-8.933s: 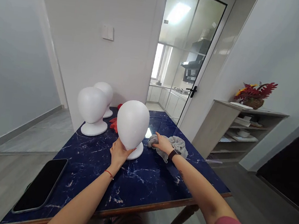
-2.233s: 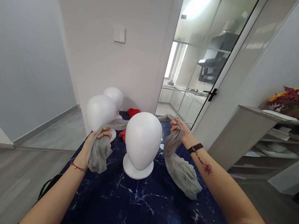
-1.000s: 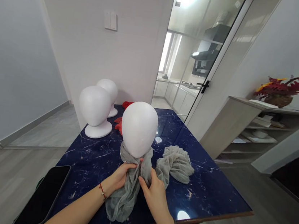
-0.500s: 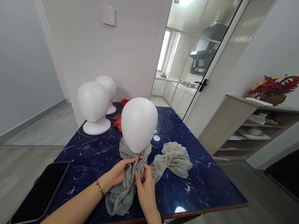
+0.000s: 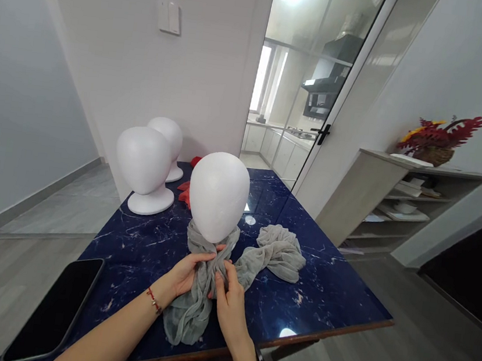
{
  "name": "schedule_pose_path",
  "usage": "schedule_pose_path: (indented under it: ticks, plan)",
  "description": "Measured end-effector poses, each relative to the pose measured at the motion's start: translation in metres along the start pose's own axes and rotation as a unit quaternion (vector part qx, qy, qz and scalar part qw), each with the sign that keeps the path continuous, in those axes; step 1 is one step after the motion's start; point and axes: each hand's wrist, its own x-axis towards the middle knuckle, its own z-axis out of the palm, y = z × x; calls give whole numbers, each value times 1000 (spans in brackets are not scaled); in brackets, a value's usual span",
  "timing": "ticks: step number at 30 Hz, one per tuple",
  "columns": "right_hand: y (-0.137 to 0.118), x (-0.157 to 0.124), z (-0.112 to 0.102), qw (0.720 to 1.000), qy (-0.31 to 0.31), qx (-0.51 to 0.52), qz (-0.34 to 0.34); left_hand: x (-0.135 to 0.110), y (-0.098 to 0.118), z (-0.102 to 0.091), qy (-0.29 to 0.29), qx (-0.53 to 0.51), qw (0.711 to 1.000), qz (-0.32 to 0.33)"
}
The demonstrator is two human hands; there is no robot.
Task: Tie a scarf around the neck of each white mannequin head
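A white foam mannequin head [image 5: 218,195] stands upright near the front of the table. Round its neck goes a thin grey scarf [image 5: 191,315], crossed over itself below the chin. One end hangs toward the table's front edge; the other lies bunched on the tabletop to the right. My left hand [image 5: 185,270] grips the scarf's folds from the left, thumb on top near the crossing. From the right, my right hand [image 5: 229,299] pinches the folds just below. Some fingertips are hidden in the cloth.
Two more white foam heads [image 5: 146,163] stand at the back left. Red cloth [image 5: 185,192] lies behind the front head. A black phone or tablet [image 5: 54,304] rests at the table's left edge. The blue marbled table [image 5: 324,290] ends near a glass door [image 5: 296,88]; shelves [image 5: 405,206] stand right.
The view has shifted slightly, moving everything a little to the left. Both hands stay on the scarf at the neck, with only small finger movement.
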Motion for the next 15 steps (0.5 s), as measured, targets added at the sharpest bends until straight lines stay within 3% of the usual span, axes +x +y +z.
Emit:
schedule_pose_path:
  ticks: [8, 12, 15]
  plan:
    - [-5, -7, -3, 994, 84, -58, -47, 5, -5, 4, 60, 20, 996, 67]
    - [-17, -20, -15, 998, 22, -53, -21, 4, -5, 7, 72, 16, 994, 74]
    - [-28, -33, -40, 994, -53, -86, 34, 4, -5, 7, 94, 6, 993, 73]
